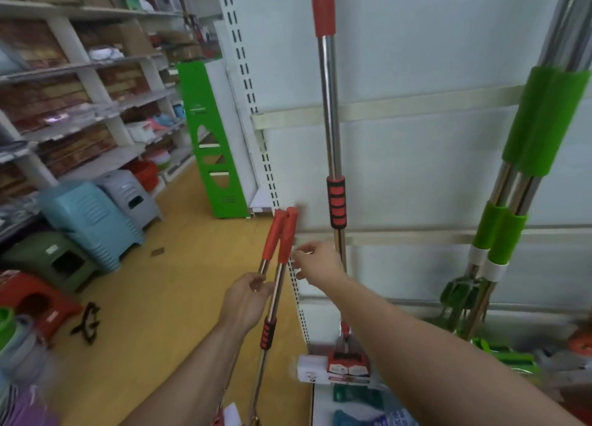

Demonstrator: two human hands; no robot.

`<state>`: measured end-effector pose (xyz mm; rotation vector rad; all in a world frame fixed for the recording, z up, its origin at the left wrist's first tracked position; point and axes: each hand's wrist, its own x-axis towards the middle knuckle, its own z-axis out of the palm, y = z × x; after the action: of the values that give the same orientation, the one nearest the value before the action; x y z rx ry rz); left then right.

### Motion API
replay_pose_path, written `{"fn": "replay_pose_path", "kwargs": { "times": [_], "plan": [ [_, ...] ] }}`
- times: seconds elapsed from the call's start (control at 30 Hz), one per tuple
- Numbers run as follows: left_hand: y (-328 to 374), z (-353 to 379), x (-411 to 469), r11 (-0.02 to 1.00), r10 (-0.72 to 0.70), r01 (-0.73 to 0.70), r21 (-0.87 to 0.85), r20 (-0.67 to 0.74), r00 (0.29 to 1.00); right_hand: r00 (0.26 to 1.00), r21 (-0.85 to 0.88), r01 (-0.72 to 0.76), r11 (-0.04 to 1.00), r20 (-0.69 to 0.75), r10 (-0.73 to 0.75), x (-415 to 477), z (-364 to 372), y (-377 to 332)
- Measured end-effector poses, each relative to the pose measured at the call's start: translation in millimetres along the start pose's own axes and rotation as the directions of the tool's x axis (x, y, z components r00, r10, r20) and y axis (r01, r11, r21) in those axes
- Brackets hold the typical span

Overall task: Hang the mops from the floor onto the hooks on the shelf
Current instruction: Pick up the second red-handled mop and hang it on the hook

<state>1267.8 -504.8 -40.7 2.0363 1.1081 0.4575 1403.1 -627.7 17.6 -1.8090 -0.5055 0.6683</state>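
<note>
Two red-handled mops (pixel 282 236) with steel poles stand side by side, tops leaning toward the white shelf panel (pixel 416 169). My left hand (pixel 246 300) grips their poles just below the red caps. My right hand (pixel 315 260) reaches past them toward the slotted upright, fingers loosely curled and holding nothing. A third red mop (pixel 330 111) hangs upright against the panel, its sponge head (pixel 347 363) near the bottom. Two green-handled mops (pixel 525 156) hang at the right. No hook shows clearly.
Stacked plastic stools (pixel 93 220) in blue, grey, green and red stand at the left on the yellow floor. A green display stand (pixel 211 143) sits beside the shelf end. Stocked shelves (pixel 80 89) line the far left aisle.
</note>
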Motion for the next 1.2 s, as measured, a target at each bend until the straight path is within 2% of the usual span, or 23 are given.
{"fn": "replay_pose_path", "kwargs": {
  "times": [0.17,0.3,0.47,0.63,0.73,0.83,0.93,1.1,1.2],
  "plan": [
    [-40.7,-22.0,31.3,0.999,-0.033,0.033,-0.015,0.008,0.999,0.999,-0.018,-0.044,0.999,-0.005,0.044,16.0,52.5,1.2],
    [-66.5,-32.4,68.6,0.998,-0.054,0.055,-0.007,0.076,0.996,0.989,-0.03,-0.148,0.988,-0.022,0.148,36.3,92.7,0.5],
    [-81.7,-31.3,116.2,0.997,-0.07,0.075,-0.011,0.22,0.973,0.977,-0.134,-0.212,0.968,-0.037,0.209,58.2,134.0,4.0],
    [-92.9,-18.0,150.0,0.998,-0.048,0.057,-0.016,0.344,0.938,0.96,-0.144,-0.267,0.953,-0.13,0.249,74.8,157.6,2.4],
    [-98.8,-11.4,162.9,1.0,0.007,-0.013,0.014,0.393,0.919,0.935,-0.055,-0.321,0.945,-0.177,0.307,84.0,165.3,2.0],
    [-105.2,-6.5,173.6,1.0,-0.002,0.005,-0.005,0.439,0.899,0.909,0.044,-0.355,0.934,-0.217,0.356,91.8,170.5,4.9],
    [-112.7,-1.0,181.2,1.0,0.008,-0.011,0.002,0.506,0.862,0.895,0.093,-0.351,0.932,-0.26,0.363,99.9,175.1,7.4],
    [-124.3,5.0,188.7,0.998,0.057,-0.051,-0.028,0.662,0.747,0.876,0.103,-0.347,0.932,-0.32,0.362,112.8,181.8,10.7],
    [-130.9,3.2,192.7,0.996,0.084,-0.054,-0.066,0.674,0.734,0.877,0.082,-0.336,0.938,-0.337,0.343,118.1,181.9,10.7]
  ]
}}
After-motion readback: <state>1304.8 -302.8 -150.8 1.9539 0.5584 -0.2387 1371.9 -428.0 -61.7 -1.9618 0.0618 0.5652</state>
